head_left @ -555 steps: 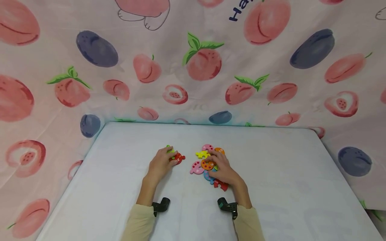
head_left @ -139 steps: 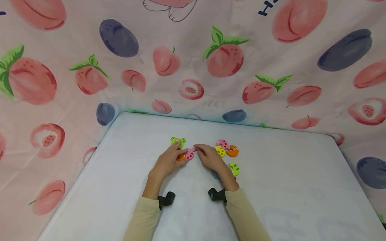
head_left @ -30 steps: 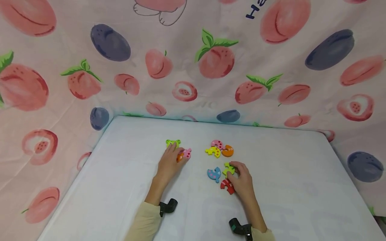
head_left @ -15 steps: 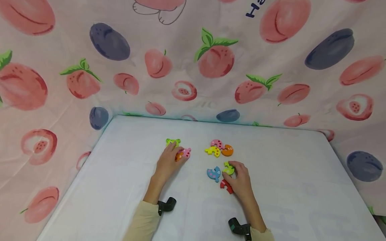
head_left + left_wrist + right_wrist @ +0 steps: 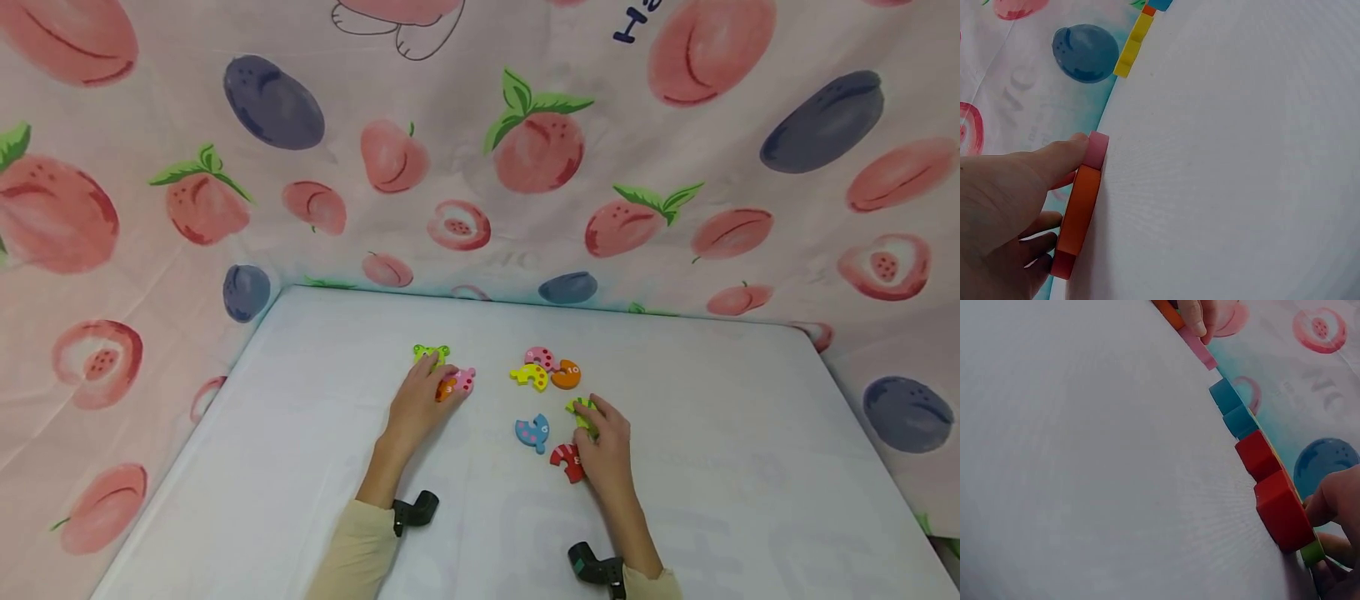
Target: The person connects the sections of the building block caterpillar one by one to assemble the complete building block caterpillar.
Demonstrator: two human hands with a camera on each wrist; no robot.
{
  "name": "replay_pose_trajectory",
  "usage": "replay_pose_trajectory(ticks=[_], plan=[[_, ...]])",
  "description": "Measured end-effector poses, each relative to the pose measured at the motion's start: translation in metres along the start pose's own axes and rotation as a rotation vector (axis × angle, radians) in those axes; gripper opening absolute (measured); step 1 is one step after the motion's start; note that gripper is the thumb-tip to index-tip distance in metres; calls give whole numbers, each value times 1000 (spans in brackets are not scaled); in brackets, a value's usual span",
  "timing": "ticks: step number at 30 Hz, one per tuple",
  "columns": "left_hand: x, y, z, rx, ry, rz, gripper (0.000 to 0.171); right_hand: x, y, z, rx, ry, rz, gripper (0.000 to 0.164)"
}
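Note:
My left hand (image 5: 422,406) holds a row of joined puzzle pieces: an orange piece (image 5: 1080,200) and a pink spotted piece (image 5: 467,381), with the thumb against the pink one. A red piece (image 5: 1064,265) shows at the row's near end in the left wrist view. Beyond the fingers peeks a green animal-head piece (image 5: 431,354). My right hand (image 5: 607,446) pinches a green puzzle piece (image 5: 583,414) between thumb and fingers, partly covering it. Just left of that hand lie a red striped piece (image 5: 567,461) and a blue spotted piece (image 5: 532,433).
Farther back sit a second pink piece (image 5: 539,358), a yellow spotted piece (image 5: 531,377) and an orange piece (image 5: 566,375) marked 10, close together. All lie on a white-covered table (image 5: 337,333). A fruit-print cloth (image 5: 480,167) hangs behind the table's far edge.
Over the last half second my right hand has moved the green piece slightly right, away from the blue one, and turned it. Earlier, pink and orange pieces came over to my left hand.

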State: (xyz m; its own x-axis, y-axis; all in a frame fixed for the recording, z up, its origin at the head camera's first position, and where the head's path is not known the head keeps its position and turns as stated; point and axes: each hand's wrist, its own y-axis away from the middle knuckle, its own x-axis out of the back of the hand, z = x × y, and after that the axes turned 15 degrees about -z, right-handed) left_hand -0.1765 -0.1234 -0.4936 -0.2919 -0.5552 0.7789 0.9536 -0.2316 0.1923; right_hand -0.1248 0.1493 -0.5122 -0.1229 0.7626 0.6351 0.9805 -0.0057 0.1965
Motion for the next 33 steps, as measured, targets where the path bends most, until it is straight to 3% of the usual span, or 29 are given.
replay_pose_trajectory(ticks=[9,24,33], plan=[[-1,0,-1,4,-1,8,43,0,1,0,1,13,31,39],[-3,1,-2,-10,-7,15,44,0,2,5,24,20,10,40],[-3,0,-2,-4,-13,18,45,-1,3,6,41,42,69,44]])
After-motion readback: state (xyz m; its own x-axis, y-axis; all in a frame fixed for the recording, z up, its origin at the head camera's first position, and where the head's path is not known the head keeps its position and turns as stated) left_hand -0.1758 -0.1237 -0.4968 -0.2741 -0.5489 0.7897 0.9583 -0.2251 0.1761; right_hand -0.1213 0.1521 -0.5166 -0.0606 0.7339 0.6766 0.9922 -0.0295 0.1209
